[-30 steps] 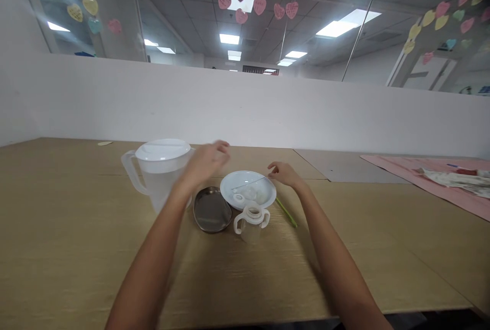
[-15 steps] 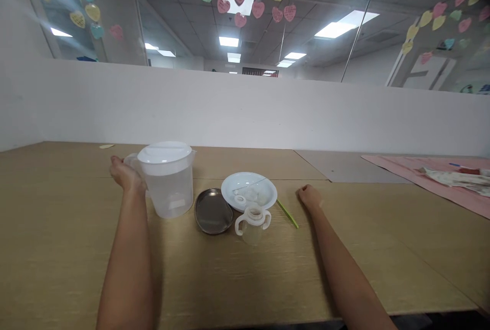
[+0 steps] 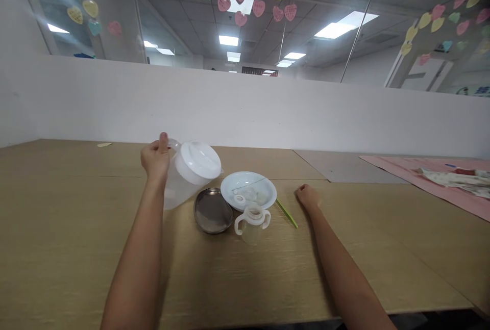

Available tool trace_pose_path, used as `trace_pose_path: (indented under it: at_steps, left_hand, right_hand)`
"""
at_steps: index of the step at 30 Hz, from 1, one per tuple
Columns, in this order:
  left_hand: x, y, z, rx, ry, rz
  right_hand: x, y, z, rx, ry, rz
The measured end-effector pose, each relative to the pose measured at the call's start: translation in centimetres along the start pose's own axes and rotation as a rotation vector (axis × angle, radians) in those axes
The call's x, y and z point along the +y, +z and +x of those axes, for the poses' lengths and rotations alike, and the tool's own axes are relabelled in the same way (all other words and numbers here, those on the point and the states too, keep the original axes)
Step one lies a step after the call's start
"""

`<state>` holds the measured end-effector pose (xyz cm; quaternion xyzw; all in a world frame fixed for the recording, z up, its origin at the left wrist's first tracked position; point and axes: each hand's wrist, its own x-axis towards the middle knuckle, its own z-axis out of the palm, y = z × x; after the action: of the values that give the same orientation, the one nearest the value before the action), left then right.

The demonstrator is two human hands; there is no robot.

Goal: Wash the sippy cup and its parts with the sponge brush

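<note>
My left hand point(image 3: 156, 159) is wrapped round the handle of a translucent lidded pitcher point(image 3: 191, 169), which tilts to the right behind an oval metal tray point(image 3: 213, 211). Right of the tray is a white bowl point(image 3: 268, 191) with small clear and white pieces in it. Just in front of the bowl stands a small clear cup with two white handles point(image 3: 252, 225). On the tabletop beside a green stick point(image 3: 287, 213) rests my right hand point(image 3: 308, 197), its fingers curled in; whether they hold anything is hidden.
A pink cloth point(image 3: 406, 167) with a white cloth point(image 3: 455, 181) and pen-like items lies at the right. A grey sheet point(image 3: 344, 167) lies at the back, and a small pale piece point(image 3: 104, 145) at the back left. A white wall point(image 3: 229, 110) rises behind the table.
The pitcher has gone from upright to tilted rightward, and my left hand has moved right with it, its thumb now pointing up. My right hand has stayed in place.
</note>
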<state>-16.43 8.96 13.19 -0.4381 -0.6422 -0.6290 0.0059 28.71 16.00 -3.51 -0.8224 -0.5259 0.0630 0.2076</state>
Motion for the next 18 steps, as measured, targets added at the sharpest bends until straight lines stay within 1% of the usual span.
trace_pose_path:
  at_steps: [2, 5, 9, 14, 18]
  left_hand:
    - [1.2, 0.5, -1.0, 0.068, 0.079, 0.062]
    - [2.3, 1.2, -2.2, 0.057, 0.165, 0.097]
    - [3.0, 1.7, -3.0, 0.059, 0.183, 0.102]
    - [3.8, 1.6, -3.5, 0.026, 0.227, 0.142]
    - [4.1, 1.6, -3.7, 0.008, 0.264, 0.155]
  right_hand:
    - [0.0, 0.1, 0.1, 0.007, 0.007, -0.003]
    - [0.1, 0.3, 0.4, 0.020, 0.020, -0.006]
    - [0.3, 0.5, 0.6, 0.027, 0.020, -0.004]
    - [0.4, 0.7, 0.7, 0.036, 0.024, -0.005]
    - [0.4, 0.8, 0.8, 0.041, 0.027, -0.006]
